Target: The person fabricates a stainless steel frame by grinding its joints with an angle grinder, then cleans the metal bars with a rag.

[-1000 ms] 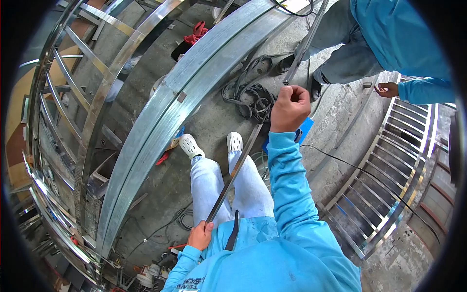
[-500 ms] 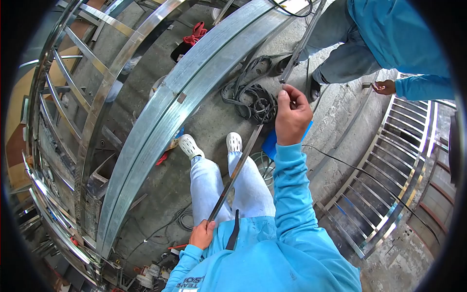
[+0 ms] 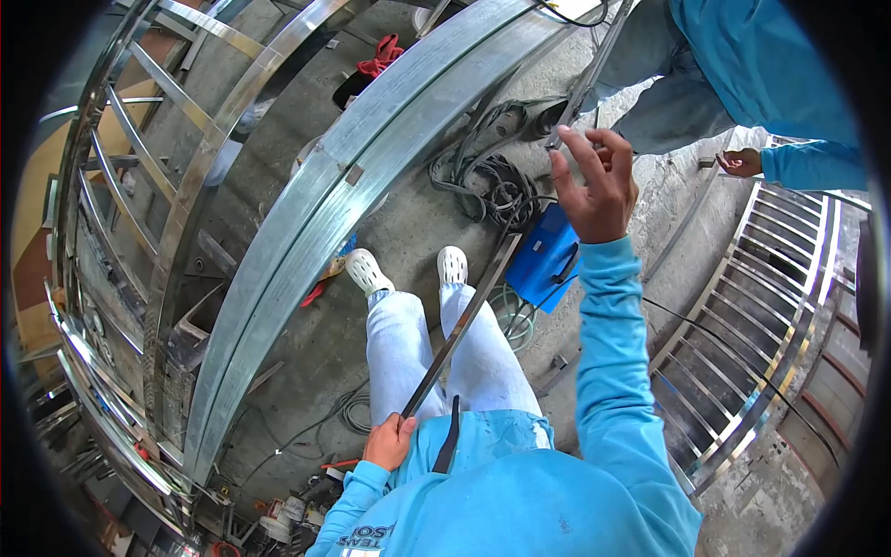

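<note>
My left hand [image 3: 388, 444] is wrapped round the near end of a long flat metal bar [image 3: 464, 320], which slants up past my knees. My right hand [image 3: 599, 186] is raised with thumb and forefinger apart and the other fingers half curled. Its fingertips are right at the lower end of a second metal bar [image 3: 587, 85], which runs up to the top of the view. Behind and below that hand, a blue box [image 3: 545, 258] with a dark handle sits on the floor.
Curved galvanized beams [image 3: 269, 265] sweep past on the left, beside a curved metal frame [image 3: 197, 176]. A coiled black cable [image 3: 492, 186] lies ahead. A co-worker's hand [image 3: 740, 162] is at a thin bar on the right, above a ladder-like curved grille [image 3: 742, 320].
My right hand has moved right and its fingers have come apart from a pinch. More of the blue box shows. My left hand keeps its hold on the bar.
</note>
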### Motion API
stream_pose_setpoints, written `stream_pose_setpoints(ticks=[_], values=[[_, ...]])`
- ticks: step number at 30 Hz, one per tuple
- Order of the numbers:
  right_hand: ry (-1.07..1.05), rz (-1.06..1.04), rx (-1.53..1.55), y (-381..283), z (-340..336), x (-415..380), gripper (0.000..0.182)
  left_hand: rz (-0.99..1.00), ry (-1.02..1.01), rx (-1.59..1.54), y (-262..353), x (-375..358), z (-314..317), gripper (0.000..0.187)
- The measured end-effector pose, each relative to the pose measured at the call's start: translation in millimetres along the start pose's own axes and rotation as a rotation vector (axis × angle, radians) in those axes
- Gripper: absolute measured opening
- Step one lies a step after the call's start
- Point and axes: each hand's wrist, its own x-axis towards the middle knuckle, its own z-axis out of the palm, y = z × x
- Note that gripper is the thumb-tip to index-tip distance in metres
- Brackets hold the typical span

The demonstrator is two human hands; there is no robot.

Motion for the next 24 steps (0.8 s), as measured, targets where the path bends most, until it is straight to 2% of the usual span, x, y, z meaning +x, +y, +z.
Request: stream_pose_setpoints(ticks=[5,8,12,14,16,19,24], values=[[-0.062,-0.13,-0.065,4.8,6.1,10.9,0.034,0.016,0.019,-0.012,0.8,2.9,2.1,0.055],[0.017,0.192,0.146,-7.3,-7.1,4.5,0.043,0.037,0.018,-0.049,10.7,7.4,-5.3,0.054],[0.095,0.838,0.498,4.1,-2.9,-64.4,0.049,0.12,0.025,-0.124,39.8,18.7,-19.1,0.054],[-0.149,1.112,0.678,-31.4,-10.1,-76.9,0.052,0.173,0.043,-0.176,56.4,26.4,-25.6,0.054],[-0.273,1.186,0.803,-54.3,-3.3,-81.5,0.048,0.186,0.022,-0.202,64.5,29.8,-27.8,0.056],[-0.356,1.148,0.987,-53.8,9.5,-82.0,0.053,0.199,0.01,-0.219,67.7,28.9,-23.7,0.058],[-0.34,1.081,1.031,-59.5,8.7,-72.4,0.053,0.202,0.019,-0.235,64.2,18.9,-19.8,0.061]])
